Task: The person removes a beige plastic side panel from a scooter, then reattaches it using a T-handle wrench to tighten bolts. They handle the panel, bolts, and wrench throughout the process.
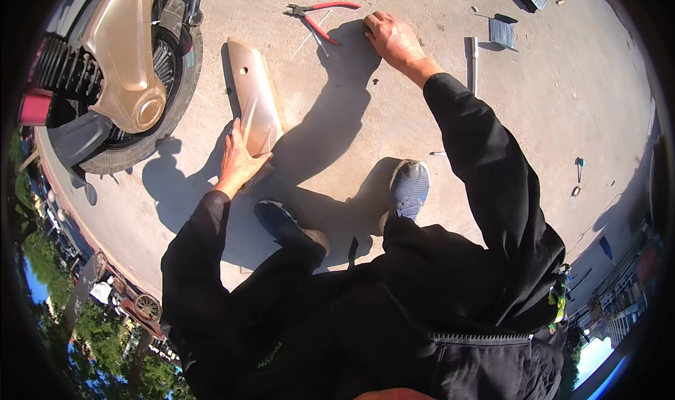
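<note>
My left hand (239, 162) grips the near end of a long gold body panel (259, 94), fingers along its left edge and thumb at its right. The panel has a small round hole toward its far end and rests on the concrete. Farther out, my right hand (395, 43) is stretched forward with its fingers curled down; anything inside them is hidden. Just left of that hand lie cutting pliers (301, 10) with red handles, spread apart. Thin white strips (302, 47) lie beside and beneath the pliers.
At the far left stands a vehicle's black-tyred wheel (191, 66) with a gold arm cover (126, 55) beside it. A narrow pale bar (473, 66) and a grey box-like piece (501, 33) lie on the right. A small tool (579, 165) is farther right. My shoes (409, 189) stand close by.
</note>
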Demonstrator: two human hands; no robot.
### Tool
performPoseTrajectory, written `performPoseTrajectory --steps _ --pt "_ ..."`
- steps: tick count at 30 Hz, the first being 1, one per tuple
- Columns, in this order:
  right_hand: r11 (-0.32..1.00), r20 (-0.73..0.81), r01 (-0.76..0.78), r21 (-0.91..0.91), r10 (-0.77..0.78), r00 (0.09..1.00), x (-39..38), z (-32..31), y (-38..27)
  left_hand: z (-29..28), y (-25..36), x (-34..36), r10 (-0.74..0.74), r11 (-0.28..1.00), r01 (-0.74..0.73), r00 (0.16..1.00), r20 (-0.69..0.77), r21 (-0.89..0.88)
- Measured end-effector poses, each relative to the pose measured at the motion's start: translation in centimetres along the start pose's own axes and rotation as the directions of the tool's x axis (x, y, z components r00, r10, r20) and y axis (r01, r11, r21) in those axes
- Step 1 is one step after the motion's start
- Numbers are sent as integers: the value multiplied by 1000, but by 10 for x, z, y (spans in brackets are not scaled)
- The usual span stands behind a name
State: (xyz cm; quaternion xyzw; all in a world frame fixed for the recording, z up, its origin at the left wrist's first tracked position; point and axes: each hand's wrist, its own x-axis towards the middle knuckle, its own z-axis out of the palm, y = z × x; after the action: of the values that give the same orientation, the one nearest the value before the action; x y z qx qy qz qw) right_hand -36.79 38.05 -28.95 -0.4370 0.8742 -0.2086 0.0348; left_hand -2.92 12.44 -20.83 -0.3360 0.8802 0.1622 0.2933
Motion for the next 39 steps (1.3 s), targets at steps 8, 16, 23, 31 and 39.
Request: performPoseTrajectory --steps 8,16,23,31,39 --pt "906 -8 -311 287 327 945 -5 -3 2 -5 -2 8 10 998 -4 996 87 -63" --pt "-624 524 -303 720 204 827 -124 -88 48 2 -32 57 87 915 14 969 233 -403" --pt "653 336 -745 -140 739 584 -232 -99 26 6 -24 57 32 961 51 955 294 -271" --pt "607 175 -791 78 772 611 -251 -75 18 21 -51 59 87 931 61 920 383 -359" --pt "565 405 -780 -268 801 441 -221 -94 29 8 -15 63 24 929 104 940 341 -354"
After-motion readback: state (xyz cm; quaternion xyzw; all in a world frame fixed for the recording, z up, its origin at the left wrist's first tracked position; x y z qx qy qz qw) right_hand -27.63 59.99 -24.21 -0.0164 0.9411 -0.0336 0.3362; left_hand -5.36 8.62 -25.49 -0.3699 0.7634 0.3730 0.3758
